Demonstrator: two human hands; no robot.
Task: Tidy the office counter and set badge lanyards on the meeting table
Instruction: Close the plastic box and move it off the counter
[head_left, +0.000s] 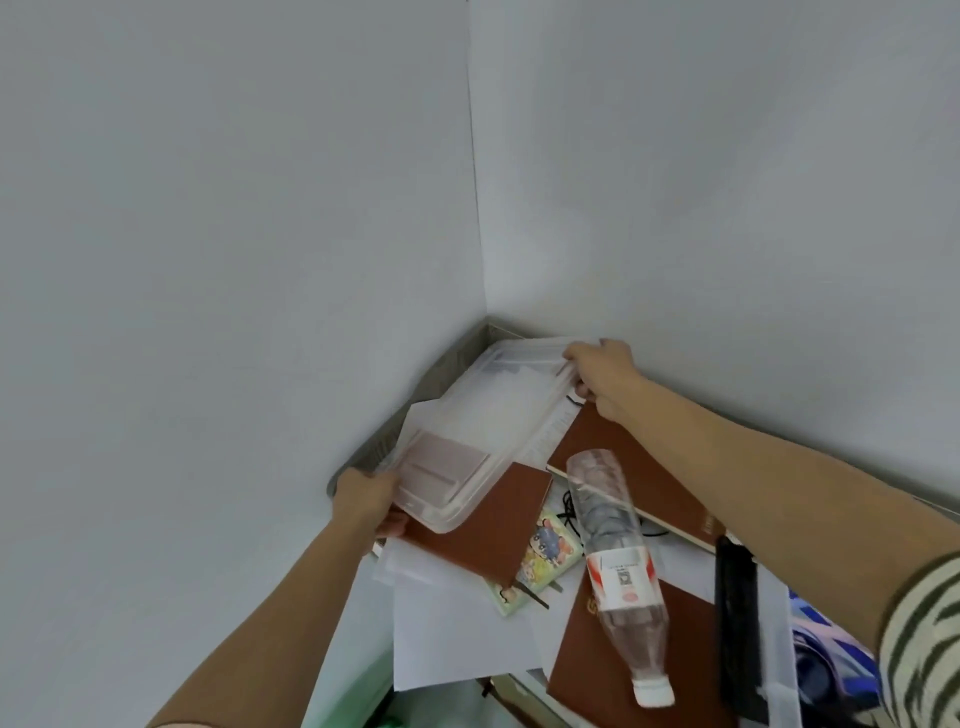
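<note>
A clear plastic box (478, 431) sat tilted in the wall corner on the counter (382, 447), held at two opposite corners. The left hand (363, 501) clasped its near corner, fingers wrapped round the rim and partly hidden beneath. The right hand (605, 376) pinched the far corner, fingers curled over the edge.

The box looked thin-walled, smooth and light, likely to flex and slip, so a grip on the stiffer rim at both ends seemed wise. It held pale sheets and a pinkish flat pack that could slide if tipped.

Under the box's near edge lay a brown notebook (483, 530), matte and stiff. Just beyond that were a glossy cartoon card (545, 558) and a thin black cord (571, 512), possibly a badge lanyard: limp, best lifted by the card. Right of the box a clear bottle (615, 566) lay on its side, round and prone to roll. Loose white papers (457, 639) lay nearer than the box.
</note>
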